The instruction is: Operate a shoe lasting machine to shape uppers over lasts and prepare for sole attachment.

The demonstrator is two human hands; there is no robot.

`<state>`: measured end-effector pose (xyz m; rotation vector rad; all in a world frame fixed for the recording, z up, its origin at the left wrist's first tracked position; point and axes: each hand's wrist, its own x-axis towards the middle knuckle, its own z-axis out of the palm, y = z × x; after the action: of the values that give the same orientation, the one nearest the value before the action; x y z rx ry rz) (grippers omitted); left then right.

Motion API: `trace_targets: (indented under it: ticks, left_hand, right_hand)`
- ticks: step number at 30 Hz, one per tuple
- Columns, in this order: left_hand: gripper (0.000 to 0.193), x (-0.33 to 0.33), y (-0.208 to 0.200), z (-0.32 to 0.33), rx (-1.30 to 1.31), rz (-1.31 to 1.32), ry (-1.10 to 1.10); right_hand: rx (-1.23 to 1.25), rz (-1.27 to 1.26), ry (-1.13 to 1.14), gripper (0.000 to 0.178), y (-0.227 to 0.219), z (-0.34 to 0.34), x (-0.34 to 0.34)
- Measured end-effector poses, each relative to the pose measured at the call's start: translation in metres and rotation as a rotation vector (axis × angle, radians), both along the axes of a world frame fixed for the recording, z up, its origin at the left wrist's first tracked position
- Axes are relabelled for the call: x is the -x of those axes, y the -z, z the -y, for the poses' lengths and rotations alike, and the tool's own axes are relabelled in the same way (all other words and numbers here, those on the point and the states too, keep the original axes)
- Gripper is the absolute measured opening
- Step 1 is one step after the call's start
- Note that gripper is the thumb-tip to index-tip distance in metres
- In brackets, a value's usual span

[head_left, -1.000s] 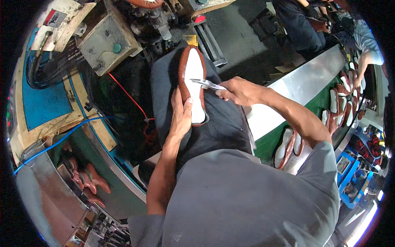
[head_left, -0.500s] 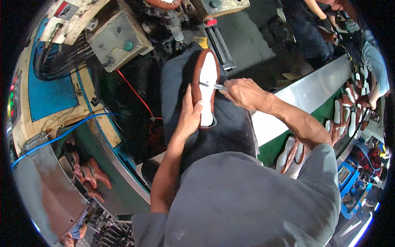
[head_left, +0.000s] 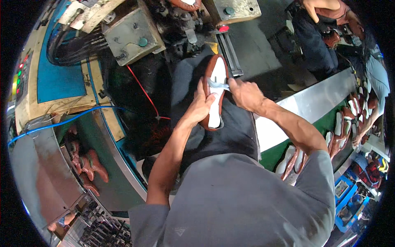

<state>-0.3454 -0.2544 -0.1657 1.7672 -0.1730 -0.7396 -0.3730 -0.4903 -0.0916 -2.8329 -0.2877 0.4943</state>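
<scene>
Sole up over my lap lies a brown leather shoe upper (head_left: 210, 69) with a white insole (head_left: 215, 105), its toe pointing away from me. My left hand (head_left: 199, 106) grips its left side, fingers along the edge and thumb on the white bottom. In my right hand (head_left: 247, 95) is a metal hand tool (head_left: 218, 85), slightly blurred. Its head lies across the middle of the white insole, and its handle end is hidden in my closed fingers. My right hand is just off the shoe's right edge.
Ahead stands a machine with grey control boxes (head_left: 133, 38). A metal ledge (head_left: 312, 96) and a conveyor with several white-bottomed shoes (head_left: 288, 158) are at right; more brown shoes (head_left: 94, 165) lie at lower left. A blue hose (head_left: 61, 123) crosses at left. Other people work at upper right.
The view has shifted, so the scene sits further right. My left hand has slid a little toward the toe, and the tool's head has turned and blurred over the insole.
</scene>
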Motion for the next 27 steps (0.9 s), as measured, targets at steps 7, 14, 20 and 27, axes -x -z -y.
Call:
trace_targets:
  ticks: [7,14,20,27]
  left_hand:
    - [0.1,-0.004,-0.021,-0.01,0.101,0.072,0.058]
    - [0.126,-0.002,-0.017,0.006,-0.011,-0.022,0.037]
    - [0.088,-0.004,-0.031,-0.022,0.228,-0.114,-0.097]
    - [0.096,-0.051,-0.083,-0.047,0.435,-0.051,0.292]
  right_hand:
    - [-0.338,0.342,0.071,0.03,-0.012,-0.02,-0.004]
    - [-0.303,0.339,0.103,0.03,0.004,0.002,0.015]
    - [-0.22,0.162,0.086,0.026,0.055,0.036,0.061]
    - [-0.046,0.145,0.746,0.034,0.161,0.127,0.266]
